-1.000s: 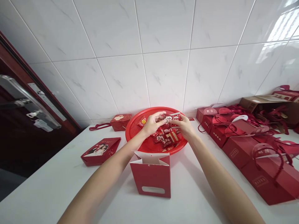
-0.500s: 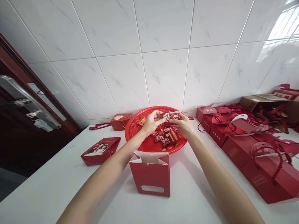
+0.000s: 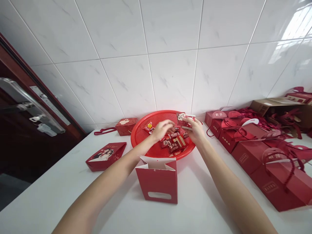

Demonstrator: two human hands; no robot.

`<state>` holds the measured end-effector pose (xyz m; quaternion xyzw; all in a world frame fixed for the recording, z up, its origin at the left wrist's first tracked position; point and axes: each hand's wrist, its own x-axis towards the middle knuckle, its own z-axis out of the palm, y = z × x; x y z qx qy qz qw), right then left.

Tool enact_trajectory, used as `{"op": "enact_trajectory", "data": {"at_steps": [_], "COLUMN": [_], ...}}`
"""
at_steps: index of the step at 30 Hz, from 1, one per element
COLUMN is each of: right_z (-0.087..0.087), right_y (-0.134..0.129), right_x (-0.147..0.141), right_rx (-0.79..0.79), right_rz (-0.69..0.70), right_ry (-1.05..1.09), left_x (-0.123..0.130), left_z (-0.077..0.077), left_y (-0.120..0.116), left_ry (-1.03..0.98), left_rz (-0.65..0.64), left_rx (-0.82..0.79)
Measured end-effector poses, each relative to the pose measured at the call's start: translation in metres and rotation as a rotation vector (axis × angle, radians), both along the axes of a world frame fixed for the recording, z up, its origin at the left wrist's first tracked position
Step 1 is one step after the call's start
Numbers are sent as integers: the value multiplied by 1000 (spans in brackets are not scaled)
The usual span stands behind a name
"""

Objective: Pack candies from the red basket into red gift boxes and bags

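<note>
My right hand (image 3: 195,131) grips a few red candy packets (image 3: 185,119) at the right rim of a red plastic basket (image 3: 138,138). My left hand (image 3: 162,130) hovers over the basket's middle with its fingers loosely stretched and bent down toward the candies; its thumb side is partly hidden. Red wrapped candies (image 3: 176,143) lie heaped below both hands, and a red and yellow packet (image 3: 148,126) lies to their left. In front of the basket, between my forearms, a red paper gift box (image 3: 157,182) stands upright with its top open.
On the left lie a flat red box with a picture (image 3: 106,157) and a small red box with a ribbon (image 3: 126,126). Several red gift boxes with handles (image 3: 248,152) line the right side, by a cardboard box (image 3: 280,102). A tiled wall (image 3: 170,78) rises behind.
My left hand has come away from the packets and dropped lower over the candies. My right hand has shifted slightly right, still holding the packets.
</note>
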<state>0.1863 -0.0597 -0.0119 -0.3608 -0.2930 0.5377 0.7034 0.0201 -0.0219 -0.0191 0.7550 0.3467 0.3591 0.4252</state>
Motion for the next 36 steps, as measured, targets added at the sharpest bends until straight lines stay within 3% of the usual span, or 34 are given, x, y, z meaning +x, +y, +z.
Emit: {"op": "enact_trajectory", "data": {"at_steps": [4, 6, 12, 17, 25, 28, 32, 36], "right_z": [-3, -5, -6, -4, -2, -2, -3, -3], "right_y": [3, 4, 3, 2, -2, -2, -2, -1], "right_x": [0, 1, 1, 0, 0, 0, -1, -1], "right_rx": [-11, -8, 20, 35, 28, 17, 32, 24], "right_rz": [-85, -78, -53, -47, -26, -27, -27, -28], "right_ry": [40, 21, -17, -38, -37, -47, -49, -65], "left_x": [6, 10, 11, -3, -10, -12, -15, -16], "left_z": [-15, -20, -16, -4, -3, -2, -1, 0], "left_y": [-11, -14, -6, 9, 25, 27, 30, 31], "left_ry": [549, 744, 1050, 941, 751, 619, 259, 209], "left_rz": [-450, -546, -219, 28, 355, 417, 458, 448], "left_rx": [326, 427, 437, 313, 276, 248, 97, -4]}}
